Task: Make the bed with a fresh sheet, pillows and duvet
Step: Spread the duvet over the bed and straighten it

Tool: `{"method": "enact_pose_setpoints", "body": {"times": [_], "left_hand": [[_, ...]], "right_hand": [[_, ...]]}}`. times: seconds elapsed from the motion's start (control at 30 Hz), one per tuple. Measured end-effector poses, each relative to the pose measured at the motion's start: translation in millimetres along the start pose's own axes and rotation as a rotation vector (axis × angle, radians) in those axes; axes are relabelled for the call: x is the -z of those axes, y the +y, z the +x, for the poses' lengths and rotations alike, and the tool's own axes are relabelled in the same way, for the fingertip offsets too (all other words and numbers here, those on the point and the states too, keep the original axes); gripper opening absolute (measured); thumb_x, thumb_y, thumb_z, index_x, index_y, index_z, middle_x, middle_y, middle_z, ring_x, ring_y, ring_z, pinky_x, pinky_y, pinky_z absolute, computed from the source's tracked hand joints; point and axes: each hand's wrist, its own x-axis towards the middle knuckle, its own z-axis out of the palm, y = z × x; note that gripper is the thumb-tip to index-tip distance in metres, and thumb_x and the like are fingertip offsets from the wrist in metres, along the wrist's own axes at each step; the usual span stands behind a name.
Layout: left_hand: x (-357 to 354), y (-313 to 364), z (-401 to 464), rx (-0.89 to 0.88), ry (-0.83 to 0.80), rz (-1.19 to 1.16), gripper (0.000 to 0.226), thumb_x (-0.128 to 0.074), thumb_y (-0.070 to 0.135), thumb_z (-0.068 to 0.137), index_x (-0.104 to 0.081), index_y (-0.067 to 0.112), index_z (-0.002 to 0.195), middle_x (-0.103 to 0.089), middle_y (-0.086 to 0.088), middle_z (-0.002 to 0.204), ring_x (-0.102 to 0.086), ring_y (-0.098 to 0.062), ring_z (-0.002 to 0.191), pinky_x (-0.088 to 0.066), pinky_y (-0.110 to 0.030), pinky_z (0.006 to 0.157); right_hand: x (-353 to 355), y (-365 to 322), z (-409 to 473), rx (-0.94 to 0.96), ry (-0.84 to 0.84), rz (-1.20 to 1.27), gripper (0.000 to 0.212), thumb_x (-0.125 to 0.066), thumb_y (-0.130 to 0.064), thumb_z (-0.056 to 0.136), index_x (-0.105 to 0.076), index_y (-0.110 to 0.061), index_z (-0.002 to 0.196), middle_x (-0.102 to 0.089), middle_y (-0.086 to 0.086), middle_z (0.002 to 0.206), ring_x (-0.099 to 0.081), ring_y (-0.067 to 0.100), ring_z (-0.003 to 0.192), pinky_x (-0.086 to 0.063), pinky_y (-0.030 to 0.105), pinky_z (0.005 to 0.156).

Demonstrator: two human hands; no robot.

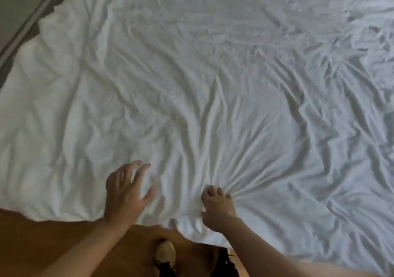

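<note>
A white sheet (213, 74) lies spread over the bed, heavily creased; no pillows or duvet show, so most of the task looks left. The right hand (217, 208) has a closed grip on bunched sheet at the near edge. The left hand (125, 191) hovers open just beside. Wooden floor (42, 240) gives standing room near; the far-left edge meets a wall (19, 3).

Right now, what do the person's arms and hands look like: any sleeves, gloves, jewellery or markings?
Both arms are bare as far as the frame shows, with no sleeves in view. The left hand and the right hand wear no gloves, and no rings, watch or bracelet show on either. The picture is slightly blurred, so fine marks cannot be ruled out.
</note>
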Motion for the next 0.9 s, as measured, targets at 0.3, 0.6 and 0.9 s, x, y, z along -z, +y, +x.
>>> {"method": "enact_pose_setpoints", "body": {"times": [0.3,0.6,0.9], "left_hand": [[-24.2,-110.6,-76.1,0.270,-0.594,0.080,0.025,-0.048,0.026,0.095,-0.053,0.025,0.070,-0.061,0.004,0.079,-0.063,-0.022,0.079,-0.049,-0.035,0.066],[-33.9,-153.7,37.8,0.450,-0.570,-0.047,0.107,-0.063,0.066,0.082,0.015,0.046,0.153,0.027,0.006,0.162,0.013,-0.028,0.152,-0.021,-0.068,0.110],[-22.1,-219.0,6.6,1.067,-0.626,-0.125,0.154,-0.076,0.073,0.063,0.043,0.015,0.142,0.039,-0.018,0.154,0.009,-0.043,0.149,-0.019,-0.060,0.118]], "right_hand": [[33.2,-81.7,41.6,0.130,0.145,0.107,0.062,-0.054,-0.062,0.087,-0.037,-0.034,0.140,-0.035,-0.003,0.142,-0.032,0.027,0.131,-0.032,0.046,0.104],[58.6,-97.8,86.8,0.277,0.090,0.171,0.036,-0.061,-0.050,0.091,-0.058,-0.027,0.119,-0.050,-0.005,0.128,-0.049,0.021,0.126,-0.042,0.039,0.104],[37.7,-87.6,90.5,0.089,0.098,-0.128,0.148,-0.066,-0.088,0.033,0.002,-0.041,0.157,-0.020,0.012,0.165,-0.020,0.045,0.147,-0.035,0.080,0.086]]}}
